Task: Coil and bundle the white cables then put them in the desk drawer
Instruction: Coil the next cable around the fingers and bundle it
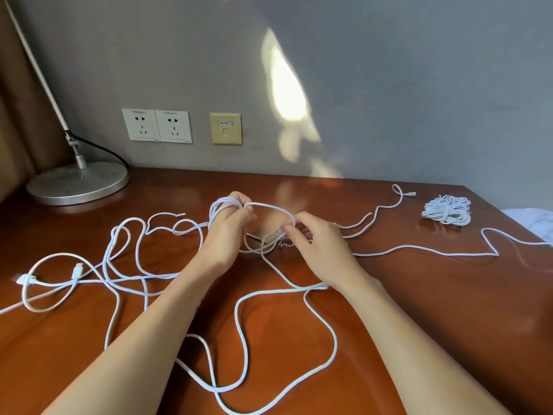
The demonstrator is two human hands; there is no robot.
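The left hand point(230, 235) holds a few turns of white cable point(269, 204) wound round its curled fingers at the middle of the frame. Just beside it, the right hand point(320, 244) pinches the next stretch between thumb and fingertips. The rest of the cable sprawls in loose loops over the bench point(419, 310), from the plug point(24, 278) at the far left to the lower edge of the frame.

To my eye, the turns want laying side by side at one size, the right hand feeding slack through a light pinch so crossed loops below don't snag.

A finished bundle point(447, 212) sits at the upper right, near the bench's right edge, where one strand runs off. The lamp point(77, 182) stands upper left, well apart. There is bare room ahead of the hands; no drawer shows.
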